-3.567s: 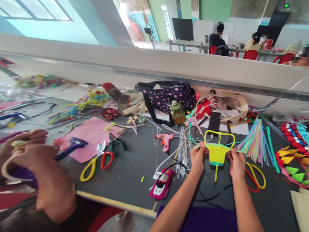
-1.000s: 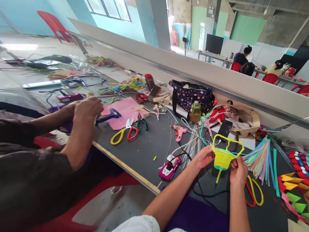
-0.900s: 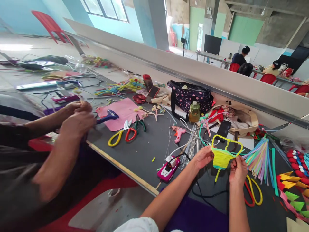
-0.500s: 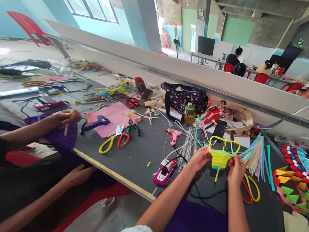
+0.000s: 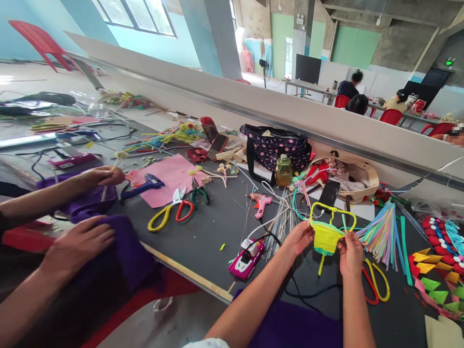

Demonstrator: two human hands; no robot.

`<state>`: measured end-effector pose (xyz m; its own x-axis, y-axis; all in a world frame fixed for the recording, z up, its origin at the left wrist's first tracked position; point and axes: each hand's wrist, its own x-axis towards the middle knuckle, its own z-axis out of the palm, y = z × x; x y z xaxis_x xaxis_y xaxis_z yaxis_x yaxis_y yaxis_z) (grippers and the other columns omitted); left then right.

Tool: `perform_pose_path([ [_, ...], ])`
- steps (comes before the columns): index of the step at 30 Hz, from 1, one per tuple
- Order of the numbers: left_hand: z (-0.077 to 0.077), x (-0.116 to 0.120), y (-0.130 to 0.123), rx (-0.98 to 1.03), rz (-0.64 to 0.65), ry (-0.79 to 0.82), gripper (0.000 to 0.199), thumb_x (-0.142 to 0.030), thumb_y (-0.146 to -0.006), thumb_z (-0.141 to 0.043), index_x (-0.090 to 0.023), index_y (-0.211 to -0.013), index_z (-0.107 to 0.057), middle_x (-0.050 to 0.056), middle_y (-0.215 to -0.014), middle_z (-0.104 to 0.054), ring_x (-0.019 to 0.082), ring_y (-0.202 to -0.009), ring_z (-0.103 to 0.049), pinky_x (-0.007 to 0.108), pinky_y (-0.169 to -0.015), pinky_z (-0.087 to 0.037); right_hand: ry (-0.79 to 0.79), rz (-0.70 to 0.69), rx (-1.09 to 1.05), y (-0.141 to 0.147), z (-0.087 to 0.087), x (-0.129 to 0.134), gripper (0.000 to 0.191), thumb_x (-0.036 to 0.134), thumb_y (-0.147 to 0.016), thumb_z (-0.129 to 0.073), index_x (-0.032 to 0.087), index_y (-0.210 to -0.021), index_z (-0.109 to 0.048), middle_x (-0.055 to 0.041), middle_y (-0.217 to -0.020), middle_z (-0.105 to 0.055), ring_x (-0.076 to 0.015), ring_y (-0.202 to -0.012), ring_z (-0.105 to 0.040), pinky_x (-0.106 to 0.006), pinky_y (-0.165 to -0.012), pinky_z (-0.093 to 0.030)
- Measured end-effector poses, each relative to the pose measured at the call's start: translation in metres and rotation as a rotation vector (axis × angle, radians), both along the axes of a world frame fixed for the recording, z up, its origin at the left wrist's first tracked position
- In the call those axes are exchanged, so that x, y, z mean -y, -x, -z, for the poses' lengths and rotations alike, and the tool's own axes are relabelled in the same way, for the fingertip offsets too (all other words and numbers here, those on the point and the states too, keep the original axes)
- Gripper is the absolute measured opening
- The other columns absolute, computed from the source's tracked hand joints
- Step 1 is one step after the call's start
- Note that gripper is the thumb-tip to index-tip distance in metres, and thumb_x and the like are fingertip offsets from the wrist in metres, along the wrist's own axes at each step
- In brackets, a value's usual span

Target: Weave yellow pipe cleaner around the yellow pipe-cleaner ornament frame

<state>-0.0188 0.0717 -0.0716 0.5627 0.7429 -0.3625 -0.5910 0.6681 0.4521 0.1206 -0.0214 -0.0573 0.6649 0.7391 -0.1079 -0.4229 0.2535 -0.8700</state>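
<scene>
Between my two hands, above the dark table, is a yellow wrapped frame [image 5: 325, 238] with a looped top, a green band near its bottom and a short yellow stem pointing down. My left hand [image 5: 301, 237] pinches its left edge. On the right edge, the fingers of my right hand [image 5: 351, 251] are closed. A green strand [image 5: 297, 205] curves up from the frame's left side. Behind the frame lies a black phone [image 5: 329, 194]. Red and yellow scissors handles [image 5: 377, 282] lie beside my right wrist.
A pink glue gun [image 5: 260, 204], a magenta power strip [image 5: 247, 259] and thin wires lie left of my hands. Pastel stems [image 5: 384, 234] fan out at right. At far left, a person's hands [image 5: 81, 239] hold a small stem and touch purple cloth [image 5: 125, 251].
The yellow frame and my right hand have shifted slightly left, and the frame is tilted a little more. The neighbour's lower hand has risen onto the purple cloth.
</scene>
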Motion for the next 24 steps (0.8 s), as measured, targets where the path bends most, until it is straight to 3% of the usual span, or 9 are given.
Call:
perform_pose_path([
  [9, -0.003, 0.003, -0.003, -0.088, -0.079, -0.023, 0.010, -0.020, -0.075, -0.069, -0.011, -0.078, -0.064, 0.006, -0.072, -0.068, 0.011, -0.060, -0.061, 0.024, -0.063, -0.052, 0.060, 0.122, 0.081, -0.001, 0.009, -0.003, 0.031, 0.042, -0.068, -0.073, 0.019, -0.076, -0.053, 0.0077, -0.056, -0.052, -0.0075, -0.046, -0.048, -0.019, -0.043, -0.036],
  [13, -0.006, 0.008, -0.005, -0.162, -0.153, -0.097, 0.020, -0.028, -0.069, -0.076, -0.012, -0.072, -0.063, 0.003, -0.063, -0.065, 0.009, -0.054, -0.058, 0.020, -0.056, -0.048, 0.058, 0.183, 0.095, 0.002, 0.010, -0.004, 0.031, 0.042, -0.069, -0.072, 0.019, -0.078, -0.053, 0.0073, -0.057, -0.052, -0.0079, -0.048, -0.049, -0.020, -0.045, -0.039],
  [18, -0.006, 0.011, -0.008, -0.281, -0.275, -0.234, 0.030, -0.037, -0.061, -0.080, -0.012, -0.068, -0.064, 0.003, -0.063, -0.065, 0.010, -0.056, -0.060, 0.021, -0.059, -0.047, 0.063, 0.258, 0.145, 0.004, 0.011, -0.005, 0.030, 0.042, -0.070, -0.071, 0.019, -0.078, -0.054, 0.0069, -0.057, -0.053, -0.0087, -0.048, -0.050, -0.022, -0.047, -0.042],
  [24, -0.008, 0.008, -0.009, -0.386, -0.303, -0.328, 0.033, -0.038, -0.057, -0.082, -0.012, -0.070, -0.066, 0.003, -0.060, -0.064, 0.011, -0.055, -0.058, 0.022, -0.057, -0.045, 0.068, 0.259, 0.196, 0.005, 0.010, -0.003, 0.031, 0.044, -0.071, -0.071, 0.019, -0.078, -0.053, 0.0064, -0.056, -0.054, -0.0096, -0.048, -0.050, -0.022, -0.048, -0.043],
])
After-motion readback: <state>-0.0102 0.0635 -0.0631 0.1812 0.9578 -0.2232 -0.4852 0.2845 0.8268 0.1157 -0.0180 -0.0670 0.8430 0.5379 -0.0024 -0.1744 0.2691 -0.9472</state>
